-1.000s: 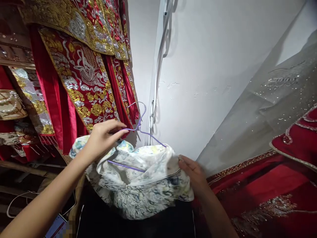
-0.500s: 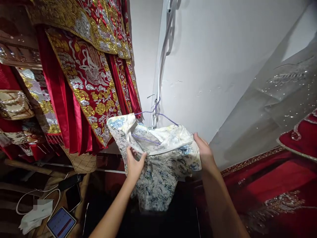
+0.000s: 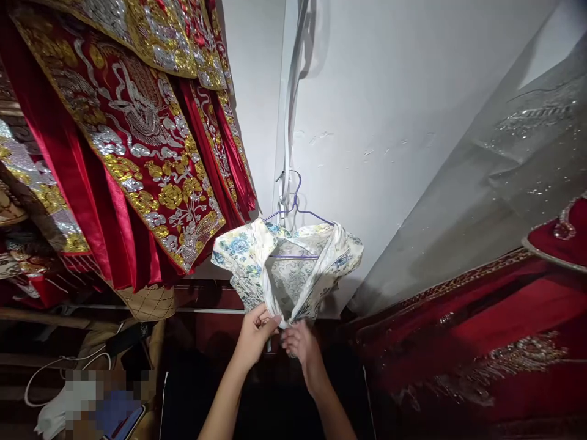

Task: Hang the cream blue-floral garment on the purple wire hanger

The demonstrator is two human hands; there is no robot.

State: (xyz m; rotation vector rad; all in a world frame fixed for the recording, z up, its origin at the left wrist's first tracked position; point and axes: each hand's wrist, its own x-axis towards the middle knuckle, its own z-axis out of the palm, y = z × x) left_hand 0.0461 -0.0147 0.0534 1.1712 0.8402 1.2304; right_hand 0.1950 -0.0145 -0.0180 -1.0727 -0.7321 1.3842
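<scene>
**Floral silk garment on a wire hanger, both hands at its lower edge**

Floral cream-and-blue fabric is occupying the centre of the view, and both bare hands are meeting beneath it. Nearest the camera, the two forearms are rising from 6 o'clock. The left hand is pinching the bottom of the floral garment, fingers and thumb closed on a fold of the cloth. Just beside it, toward 3 o'clock, the right hand is gripping the same lower edge with curled fingers; the two hands are almost touching.

Above the hands, toward 12 o'clock, the garment is hanging bunched on a purple wire hanger, whose crossbar is showing through the neck opening. The hook of the hanger is sitting against a pale vertical strip running up the white wall; whether it is actually caught on the strip cannot be told.

At 9 to 11 o'clock, red robes with gold and silver embroidery are hanging in overlapping layers, their hems close to the garment's left edge. At 3 to 4 o'clock, a red embroidered cloth is lying below a grey sequinned fabric. At 7 o'clock, a white cable is looping beside a blurred patch.
</scene>
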